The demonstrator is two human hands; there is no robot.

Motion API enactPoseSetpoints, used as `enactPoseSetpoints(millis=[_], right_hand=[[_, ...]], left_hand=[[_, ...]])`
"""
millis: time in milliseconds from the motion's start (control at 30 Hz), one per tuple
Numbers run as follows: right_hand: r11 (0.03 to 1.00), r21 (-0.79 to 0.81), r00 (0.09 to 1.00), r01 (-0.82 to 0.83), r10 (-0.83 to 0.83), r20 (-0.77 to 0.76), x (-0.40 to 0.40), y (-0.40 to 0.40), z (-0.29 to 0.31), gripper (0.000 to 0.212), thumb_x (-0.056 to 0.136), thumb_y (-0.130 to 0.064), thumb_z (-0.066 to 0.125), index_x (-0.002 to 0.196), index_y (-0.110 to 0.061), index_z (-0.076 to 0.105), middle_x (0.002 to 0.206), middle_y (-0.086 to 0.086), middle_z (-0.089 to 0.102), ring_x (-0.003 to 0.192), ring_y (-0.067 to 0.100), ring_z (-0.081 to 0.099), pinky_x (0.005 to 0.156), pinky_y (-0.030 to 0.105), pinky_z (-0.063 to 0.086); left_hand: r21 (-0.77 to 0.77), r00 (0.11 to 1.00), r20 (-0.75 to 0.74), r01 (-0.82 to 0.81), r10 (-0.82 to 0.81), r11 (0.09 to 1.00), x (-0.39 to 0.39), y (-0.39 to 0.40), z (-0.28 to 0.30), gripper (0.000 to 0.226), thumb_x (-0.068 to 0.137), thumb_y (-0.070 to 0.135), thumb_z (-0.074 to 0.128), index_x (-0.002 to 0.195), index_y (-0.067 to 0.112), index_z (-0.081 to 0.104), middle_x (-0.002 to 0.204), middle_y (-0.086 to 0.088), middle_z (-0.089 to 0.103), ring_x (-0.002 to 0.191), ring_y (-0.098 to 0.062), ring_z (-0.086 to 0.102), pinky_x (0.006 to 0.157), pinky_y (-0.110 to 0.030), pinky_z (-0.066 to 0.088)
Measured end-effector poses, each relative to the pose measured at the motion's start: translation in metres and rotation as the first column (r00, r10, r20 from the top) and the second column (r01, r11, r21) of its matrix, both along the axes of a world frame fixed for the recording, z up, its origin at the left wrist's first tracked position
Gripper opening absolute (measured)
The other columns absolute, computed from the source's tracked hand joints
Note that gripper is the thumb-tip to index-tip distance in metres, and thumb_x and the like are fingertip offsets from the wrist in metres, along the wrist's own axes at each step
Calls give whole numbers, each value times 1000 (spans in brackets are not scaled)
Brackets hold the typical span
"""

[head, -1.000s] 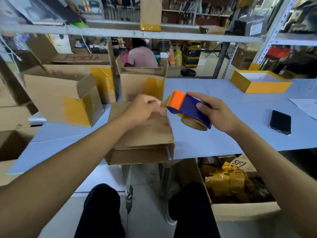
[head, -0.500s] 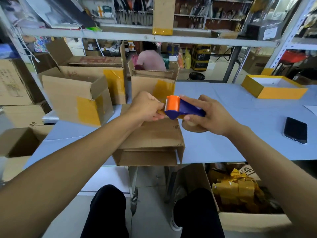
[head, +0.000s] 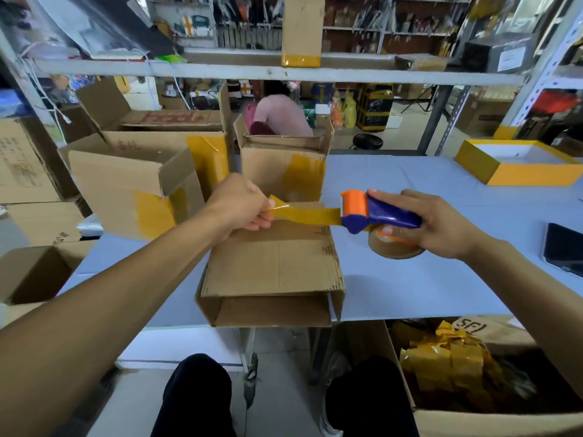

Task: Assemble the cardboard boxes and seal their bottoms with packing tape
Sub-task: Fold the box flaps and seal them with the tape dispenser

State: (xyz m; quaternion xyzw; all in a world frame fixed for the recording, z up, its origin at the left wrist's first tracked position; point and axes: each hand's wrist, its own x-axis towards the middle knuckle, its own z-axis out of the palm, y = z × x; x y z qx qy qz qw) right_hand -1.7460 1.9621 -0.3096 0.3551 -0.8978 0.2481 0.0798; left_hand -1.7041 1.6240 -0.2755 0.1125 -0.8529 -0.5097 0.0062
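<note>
A cardboard box [head: 271, 272] is lying on its side at the near edge of the blue table [head: 410, 279], its open end facing the person, and a strip of yellow-brown tape [head: 304, 215] is stretching taut just above it. The left hand [head: 243, 205] is pinching the tape's free end while the right hand [head: 441, 223] is gripping the blue-and-orange tape dispenser [head: 375, 214]. Taped boxes [head: 138, 181] are standing behind, a yellow tray [head: 520, 165] and a black phone [head: 564, 244] off to the right.

The flat brown cardboard box [head: 274, 266] lies at the near edge of the pale blue bench [head: 410, 279]; two taped brown cartons [head: 132, 181] stand behind it, the black phone [head: 563, 249] at the right edge
</note>
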Motion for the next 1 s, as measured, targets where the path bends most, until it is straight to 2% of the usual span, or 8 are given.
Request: enactPoseSetpoints(millis=[133,300,433,500,600,667,800,1000], right_hand=[[996,-85,996,8,0,88,-4,1,2,62,83,-47,68,140,-45,44,101,-4,56,86,12,56,74,27,45],[985,-170,988,35,-8,155,-4,1,-4,50,82,-48,64,131,-44,55,93,-6,55,83,11,57,67,15,43],[995,-81,977,65,-47,207,-5,1,-16,46,84,-51,67,128,-49,55,94,-7,53,82,6,55,67,20,42],[998,-29,979,52,-45,200,-5,-4,-21,48,86,-50,64,132,-48,52,96,-9,52,83,3,54,68,18,40],[996,81,991,24,-35,128,-8,-15,-22,50,88,-56,53,137,-47,45,100,-9,52,88,7,55,71,21,42],[992,126,994,30,-43,100,-9,-18,-20,48,88,-54,48,135,-49,42,103,-8,52,90,9,55,74,24,44],[991,120,998,56,-55,-9,-7,-21,-24,46,88,-49,41,134,-45,44,95,-5,52,85,7,51,72,24,41],[993,50,988,107,-101,-120,-4,-25,-47,66,87,-75,34,135,-35,53,93,-3,60,79,12,55,67,22,44]], left_hand=[[-64,1000,5,5,-5,998,-1,1,-10,14,92,19,70,83,9,74,69,0,75,48,-5,55,52,-20,47],[-310,997,-12,67,-75,948,3,8,-17,21,89,31,73,76,15,75,64,5,73,52,-7,62,62,-24,53],[-748,999,34,25,1,663,3,4,-9,53,73,69,72,75,18,59,73,-2,63,72,-21,62,66,-34,52],[-850,995,97,88,-8,520,0,8,3,53,73,70,70,80,20,54,79,-2,58,78,-22,58,65,-34,47],[-852,933,82,249,-351,462,-17,32,9,24,84,39,72,98,25,59,96,1,56,94,-21,55,77,-38,50],[-767,811,91,427,-578,479,-26,51,-2,37,85,41,67,120,36,56,126,1,49,119,-22,45,97,-45,44],[-773,779,218,506,-588,382,-36,65,-38,81,73,86,39,141,40,36,151,0,36,135,-26,35,109,-54,28],[-842,800,125,399,-587,364,-39,68,-49,87,63,91,37,132,36,41,134,2,47,118,-22,45,99,-46,36]])
